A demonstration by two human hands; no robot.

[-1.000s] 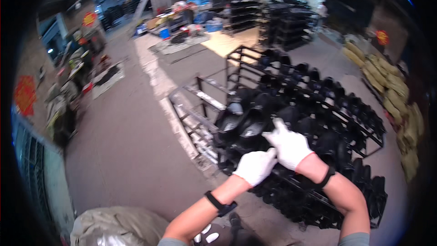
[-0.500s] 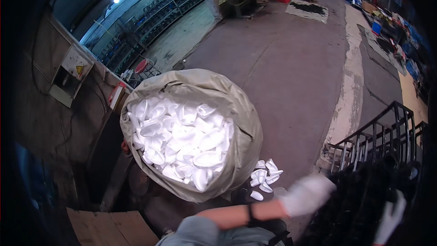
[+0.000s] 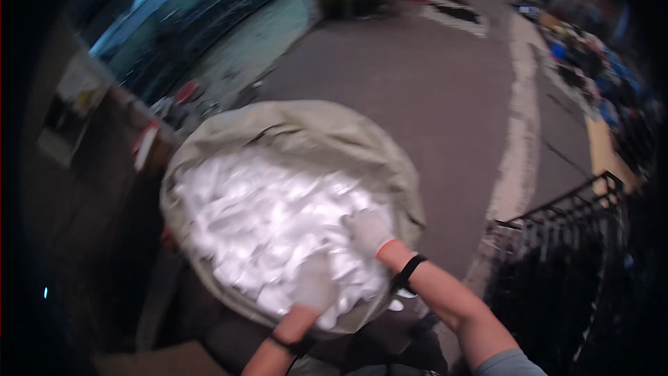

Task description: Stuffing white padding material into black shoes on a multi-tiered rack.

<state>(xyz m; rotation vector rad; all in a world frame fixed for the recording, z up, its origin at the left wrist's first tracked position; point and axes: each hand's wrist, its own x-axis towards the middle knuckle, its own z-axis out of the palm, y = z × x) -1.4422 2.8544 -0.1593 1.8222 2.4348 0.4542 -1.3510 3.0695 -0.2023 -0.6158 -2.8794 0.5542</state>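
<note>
A large grey-green sack [image 3: 306,136] stands open on the floor, filled with several white foam pieces [image 3: 257,230]. Both my hands wear white gloves and reach into it. My left hand [image 3: 314,284] rests on the white pieces near the sack's near rim. My right hand [image 3: 370,228] lies on the pieces at the right side of the opening. The picture is blurred, so whether either hand grips a piece cannot be told.
A black metal rack [image 3: 577,237] stands at the right. Grey concrete floor [image 3: 431,83] with a pale painted line stretches beyond the sack. A dark wall with a panel is at the left. Goods and shelving lie far back.
The view has swung from the black rack to the sack. Both hands have moved off the rack and into the sack's white pieces.
</note>
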